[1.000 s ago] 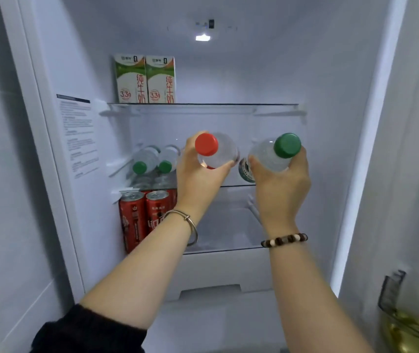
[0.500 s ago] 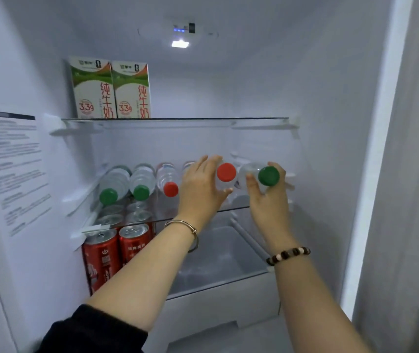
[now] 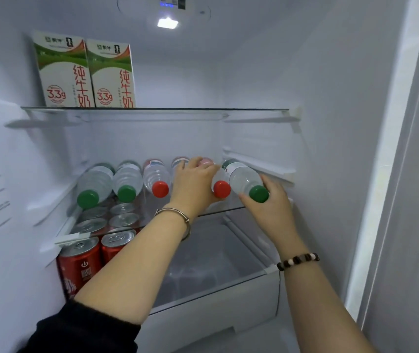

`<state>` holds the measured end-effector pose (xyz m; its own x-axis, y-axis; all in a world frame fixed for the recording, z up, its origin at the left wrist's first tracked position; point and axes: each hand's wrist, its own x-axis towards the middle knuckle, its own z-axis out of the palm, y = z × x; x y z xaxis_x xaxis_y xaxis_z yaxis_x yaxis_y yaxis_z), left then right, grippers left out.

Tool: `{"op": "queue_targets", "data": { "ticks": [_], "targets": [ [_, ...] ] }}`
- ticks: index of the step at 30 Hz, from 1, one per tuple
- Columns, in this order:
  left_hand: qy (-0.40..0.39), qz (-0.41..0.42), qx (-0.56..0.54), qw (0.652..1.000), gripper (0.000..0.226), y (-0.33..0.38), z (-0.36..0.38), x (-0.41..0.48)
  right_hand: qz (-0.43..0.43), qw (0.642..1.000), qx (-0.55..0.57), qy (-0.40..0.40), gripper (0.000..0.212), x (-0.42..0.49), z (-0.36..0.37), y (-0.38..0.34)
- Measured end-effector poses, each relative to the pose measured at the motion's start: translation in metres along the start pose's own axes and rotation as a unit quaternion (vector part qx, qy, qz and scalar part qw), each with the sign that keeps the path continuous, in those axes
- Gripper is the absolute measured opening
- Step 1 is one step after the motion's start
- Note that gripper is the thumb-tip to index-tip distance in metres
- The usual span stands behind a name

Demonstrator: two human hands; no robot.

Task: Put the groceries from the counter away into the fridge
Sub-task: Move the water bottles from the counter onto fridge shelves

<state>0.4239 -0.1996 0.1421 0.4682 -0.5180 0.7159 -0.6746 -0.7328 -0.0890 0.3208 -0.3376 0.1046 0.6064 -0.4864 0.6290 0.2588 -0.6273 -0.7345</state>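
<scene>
One open fridge [image 3: 330, 72] fills the whole view, with white walls and a lamp [image 3: 167, 22] in its ceiling. The upper glass shelf [image 3: 203, 109] carries two milk cartons [image 3: 63, 72] that stand side by side at the left. Below it is the middle glass shelf [image 3: 223, 210], and under that a clear drawer [image 3: 216, 263], with red cans [image 3: 81, 266] in rows to its left. On the middle shelf three water bottles [image 3: 126, 179] lie on their sides with the caps toward the person: two green, one red. One more seems to lie behind the left hand, but it is mostly hidden.

The step in hand, as I judge it, is to lay two more bottles at the right end of this row. The left hand [image 3: 193, 184] is wrapped over the red-capped bottle [image 3: 221, 189]. The right hand [image 3: 269, 205] grasps the green-capped bottle [image 3: 244, 180] from below, near its neck. These two bottles touch each other. I cannot tell if they already rest fully on the glass.

The next move calls for settling both flat and parallel to the row. After that the fingers should let go slowly, because round bottles may roll toward the front edge. The hands must then come out without knocking the neighbours.
</scene>
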Motion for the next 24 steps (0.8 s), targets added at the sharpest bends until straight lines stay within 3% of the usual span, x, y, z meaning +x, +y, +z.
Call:
{"op": "queue_targets", "data": {
  "ticks": [4, 7, 16, 24],
  "targets": [
    [-0.038, 0.016, -0.035, 0.999, 0.071, -0.005, -0.001, 0.0, 0.04, 0.996, 0.073, -0.015, 0.053, -0.01, -0.007, -0.001],
    [-0.076, 0.038, -0.053, 0.995, 0.074, -0.006, -0.008, -0.001, 0.023, 0.996, 0.088, -0.022, 0.044, -0.015, -0.01, 0.001],
    [-0.101, 0.027, -0.118, 0.987, 0.074, 0.0, -0.018, -0.01, 0.012, 0.996, 0.082, -0.019, 0.044, -0.016, -0.01, 0.002],
    [-0.1, -0.011, -0.104, 0.989, 0.067, 0.003, -0.017, -0.008, 0.011, 0.999, -0.038, -0.019, 0.044, -0.004, -0.002, -0.002]
  ]
}}
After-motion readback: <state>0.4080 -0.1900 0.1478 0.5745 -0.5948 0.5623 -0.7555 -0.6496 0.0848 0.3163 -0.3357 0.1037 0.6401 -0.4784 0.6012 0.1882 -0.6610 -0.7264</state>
